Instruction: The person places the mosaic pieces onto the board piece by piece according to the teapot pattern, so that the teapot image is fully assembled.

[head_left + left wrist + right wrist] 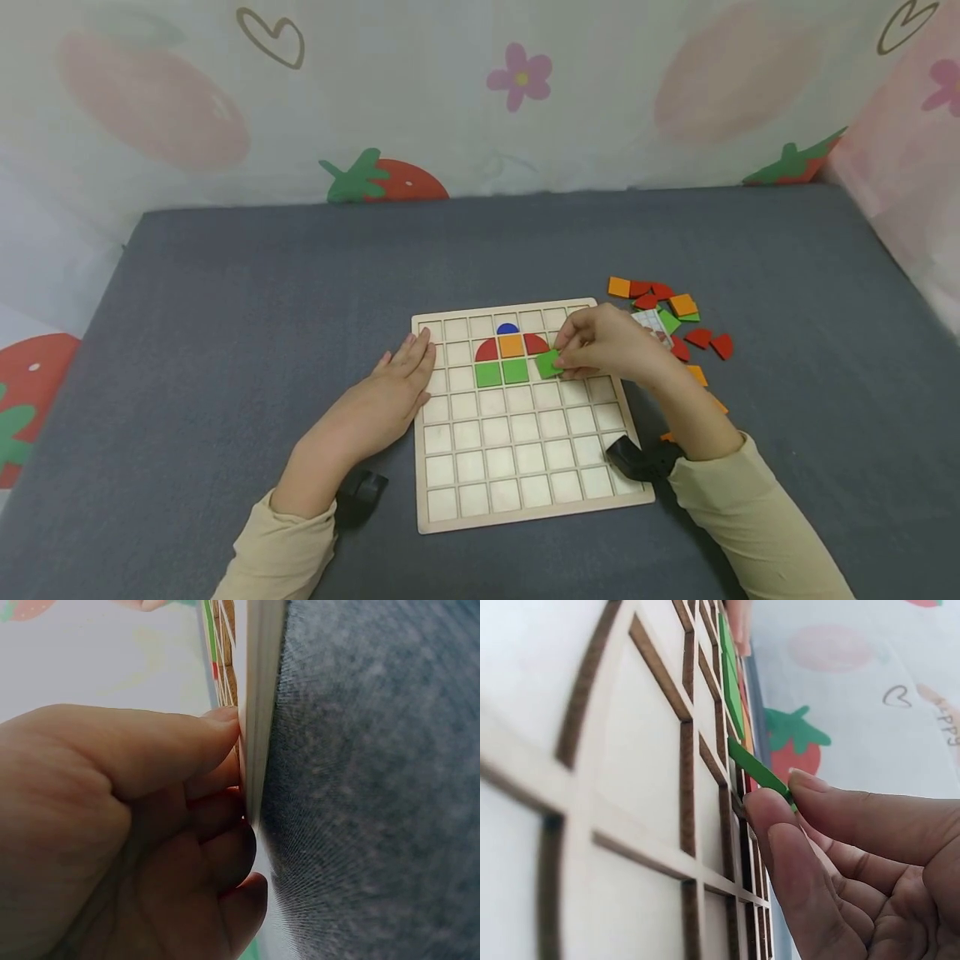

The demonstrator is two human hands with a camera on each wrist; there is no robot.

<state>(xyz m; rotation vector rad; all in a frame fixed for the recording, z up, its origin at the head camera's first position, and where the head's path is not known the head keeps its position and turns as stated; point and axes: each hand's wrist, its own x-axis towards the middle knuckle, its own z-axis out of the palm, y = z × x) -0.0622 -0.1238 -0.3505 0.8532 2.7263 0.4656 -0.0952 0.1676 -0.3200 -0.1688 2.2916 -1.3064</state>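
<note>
A wooden grid board (pixel 525 518) lies on the dark grey cloth. In its upper rows sit a blue half-circle tile (pixel 507 328), an orange square tile (pixel 511 346), red quarter-circle tiles (pixel 487 350) on either side, and two green square tiles (pixel 488 374). My right hand (pixel 611 342) pinches another green square tile (pixel 548 364) between thumb and fingers; in the right wrist view this tile (pixel 757 769) tilts, one edge at the grid. My left hand (pixel 390 400) rests against the board's left edge with its fingers fairly straight; the left wrist view shows the fingertips (pixel 225 724) touching that edge.
Loose tiles, including an orange square (pixel 618 287) and red quarter-circles (pixel 722 346), lie scattered right of the board. A patterned white card (pixel 652 323) sits among them, partly behind my right hand. A printed curtain (pixel 585 125) hangs beyond the table's far edge.
</note>
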